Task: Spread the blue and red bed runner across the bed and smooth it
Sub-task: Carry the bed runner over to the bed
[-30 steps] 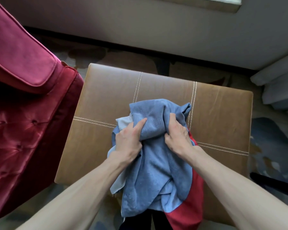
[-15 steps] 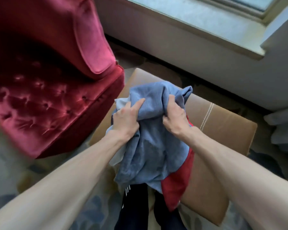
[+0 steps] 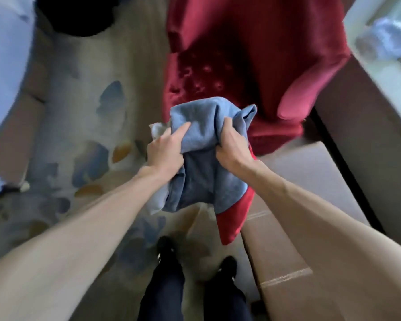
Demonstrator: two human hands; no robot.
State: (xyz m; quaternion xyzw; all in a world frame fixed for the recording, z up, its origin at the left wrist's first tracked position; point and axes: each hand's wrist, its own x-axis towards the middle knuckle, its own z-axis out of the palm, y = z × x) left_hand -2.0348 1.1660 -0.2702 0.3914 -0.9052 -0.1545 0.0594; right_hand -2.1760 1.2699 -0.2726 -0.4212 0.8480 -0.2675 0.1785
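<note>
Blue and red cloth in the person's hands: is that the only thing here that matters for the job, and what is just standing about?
Part of the job:
bed runner, bunched up
left hand and right hand, both gripping it

Just standing about:
red armchair
brown ottoman
patterned rug

No bed can be made out.

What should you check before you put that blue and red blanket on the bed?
1. Both hands gripping: left hand and right hand each clutch the bed runner. Ok.
2. Runner clear of the floor: it hangs bunched above the patterned rug. Ok.
3. Runner unfolded: it is a crumpled bundle. Not ok.
4. Bed in reach: a pale surface at the left edge may be the bed. Cannot tell.
5. Path clear: the red armchair is just ahead and the tan ottoman is at the right. Not ok.
</note>
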